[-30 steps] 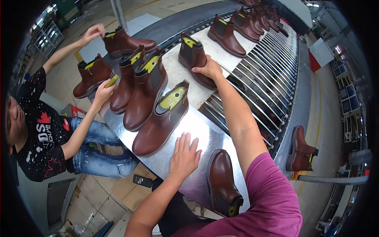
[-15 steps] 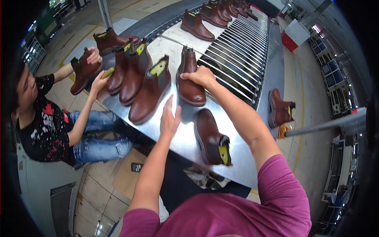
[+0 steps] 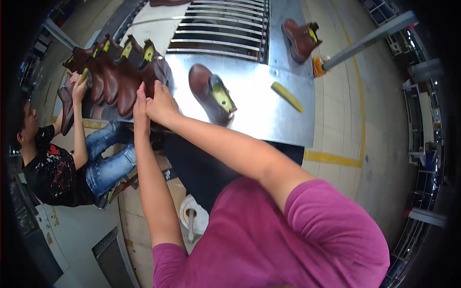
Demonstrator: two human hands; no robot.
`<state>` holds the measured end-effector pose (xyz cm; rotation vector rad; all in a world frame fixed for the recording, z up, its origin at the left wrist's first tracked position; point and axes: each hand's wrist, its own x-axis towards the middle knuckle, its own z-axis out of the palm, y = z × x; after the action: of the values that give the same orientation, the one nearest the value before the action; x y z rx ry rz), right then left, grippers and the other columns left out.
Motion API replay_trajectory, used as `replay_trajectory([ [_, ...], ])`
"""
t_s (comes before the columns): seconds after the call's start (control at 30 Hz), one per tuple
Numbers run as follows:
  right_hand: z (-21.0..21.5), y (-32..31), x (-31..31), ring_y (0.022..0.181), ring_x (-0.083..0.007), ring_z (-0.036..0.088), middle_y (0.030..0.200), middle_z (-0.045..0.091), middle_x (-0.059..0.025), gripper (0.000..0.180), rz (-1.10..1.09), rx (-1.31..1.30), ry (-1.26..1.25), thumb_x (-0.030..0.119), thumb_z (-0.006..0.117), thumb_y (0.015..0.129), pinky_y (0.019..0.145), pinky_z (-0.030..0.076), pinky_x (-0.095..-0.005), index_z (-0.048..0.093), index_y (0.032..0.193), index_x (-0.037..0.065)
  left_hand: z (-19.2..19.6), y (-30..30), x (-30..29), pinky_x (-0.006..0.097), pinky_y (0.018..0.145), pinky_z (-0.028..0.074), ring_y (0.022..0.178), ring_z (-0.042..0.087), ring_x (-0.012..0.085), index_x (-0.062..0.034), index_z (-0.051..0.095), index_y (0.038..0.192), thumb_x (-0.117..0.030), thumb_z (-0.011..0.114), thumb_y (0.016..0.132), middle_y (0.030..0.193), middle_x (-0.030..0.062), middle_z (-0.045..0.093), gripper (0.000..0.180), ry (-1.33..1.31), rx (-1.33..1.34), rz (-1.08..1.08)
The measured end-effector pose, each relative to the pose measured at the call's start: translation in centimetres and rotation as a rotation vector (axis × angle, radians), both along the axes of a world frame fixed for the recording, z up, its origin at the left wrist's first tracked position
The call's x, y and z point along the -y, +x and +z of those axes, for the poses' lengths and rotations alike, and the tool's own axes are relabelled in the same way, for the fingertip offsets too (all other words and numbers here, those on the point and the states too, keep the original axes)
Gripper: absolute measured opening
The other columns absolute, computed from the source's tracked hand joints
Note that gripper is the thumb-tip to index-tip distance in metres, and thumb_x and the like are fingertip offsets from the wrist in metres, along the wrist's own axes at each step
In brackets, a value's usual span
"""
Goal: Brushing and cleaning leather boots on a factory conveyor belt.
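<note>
At the left side of the metal table, brown ankle boots stand in a row with yellow-green linings. My right hand (image 3: 162,104) has its fingers closed at the toe of the nearest boot (image 3: 150,72), the rightmost of the row; its toe is partly hidden. Beside it, my left hand (image 3: 140,109) reaches up with fingers stretched out, by the front of the adjoining boot (image 3: 128,92). Its palm holds nothing that I can see. Right of my hands, another brown boot (image 3: 200,84) lies on its side, its opening toward me.
A yellow-green strip-shaped object (image 3: 287,97) rests on the bright metal table (image 3: 259,120). One more boot (image 3: 298,43) lies near a grey post (image 3: 370,41). Metal rollers (image 3: 218,36) lie beyond. At left, a co-worker (image 3: 48,168) holds a boot and a similar yellow-green piece.
My right hand has moved left with the boot, which now stands at the row's end. My left hand has moved left too. The view has shifted, and the yellow-green strip now shows on the table.
</note>
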<state>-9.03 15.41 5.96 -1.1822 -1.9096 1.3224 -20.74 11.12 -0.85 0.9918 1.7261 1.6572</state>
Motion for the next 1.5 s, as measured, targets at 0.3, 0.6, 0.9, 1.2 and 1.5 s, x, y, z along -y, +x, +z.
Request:
replay_trajectory([
  [0.3, -8.1, 27.4, 6.5, 0.080, -0.0323, 0.074, 0.089, 0.074, -0.0167, 0.019, 0.097, -0.137, 0.408, 0.020, 0.068, 0.097, 0.071, 0.058, -0.0385, 0.076, 0.102, 0.004, -1.7, 16.8, 6.0, 0.043, 0.118, 0.038, 0.140, 0.051, 0.0344, 0.0010, 0.047, 0.151, -0.010, 0.071, 0.094, 0.149, 0.0194, 0.055, 0.063, 0.191, -0.491, 0.141],
  [0.6, -7.4, 21.1, -2.9, 0.128, -0.0215, 0.060, 0.141, 0.065, -0.0156, 0.043, 0.008, -0.317, -0.085, 0.026, 0.053, 0.109, 0.109, 0.042, -0.0294, 0.060, 0.145, 0.004, -3.7, 23.1, -1.7, 0.040, 0.124, 0.024, 0.153, 0.032, 0.0322, 0.0015, 0.029, 0.161, -0.048, 0.027, 0.114, 0.164, 0.0216, 0.035, 0.069, 0.183, -0.123, 0.164],
  [0.9, 4.9, 17.8, -6.9, 0.110, -0.0255, 0.071, 0.127, 0.071, -0.0215, 0.058, 0.146, -0.436, 0.072, 0.027, 0.071, 0.093, 0.094, 0.053, -0.0346, 0.058, 0.146, 0.006, 13.4, 17.1, -4.6, 0.052, 0.098, 0.053, 0.122, 0.061, 0.0247, -0.0143, 0.046, 0.157, -0.031, 0.044, 0.112, 0.139, 0.0105, 0.061, 0.049, 0.108, 0.336, 0.040],
  [1.2, 4.3, 18.6, -5.6, 0.105, -0.0200, 0.061, 0.126, 0.067, -0.0107, 0.054, 0.133, -0.411, 0.222, 0.020, 0.071, 0.095, 0.088, 0.052, -0.0333, 0.057, 0.147, 0.012, 12.6, 19.3, -3.1, 0.050, 0.105, 0.048, 0.126, 0.058, 0.0245, -0.0166, 0.039, 0.162, -0.036, 0.044, 0.112, 0.141, 0.0114, 0.057, 0.054, 0.159, 0.245, 0.040],
  [1.5, 3.8, 18.5, -5.7, 0.097, -0.0247, 0.066, 0.120, 0.072, -0.0158, 0.052, 0.107, -0.460, 0.281, 0.021, 0.069, 0.093, 0.089, 0.054, -0.0360, 0.060, 0.143, 0.010, 12.2, 19.7, -2.7, 0.048, 0.105, 0.049, 0.128, 0.057, 0.0256, -0.0175, 0.038, 0.162, -0.037, 0.043, 0.113, 0.143, 0.0130, 0.056, 0.053, 0.176, 0.199, 0.018],
])
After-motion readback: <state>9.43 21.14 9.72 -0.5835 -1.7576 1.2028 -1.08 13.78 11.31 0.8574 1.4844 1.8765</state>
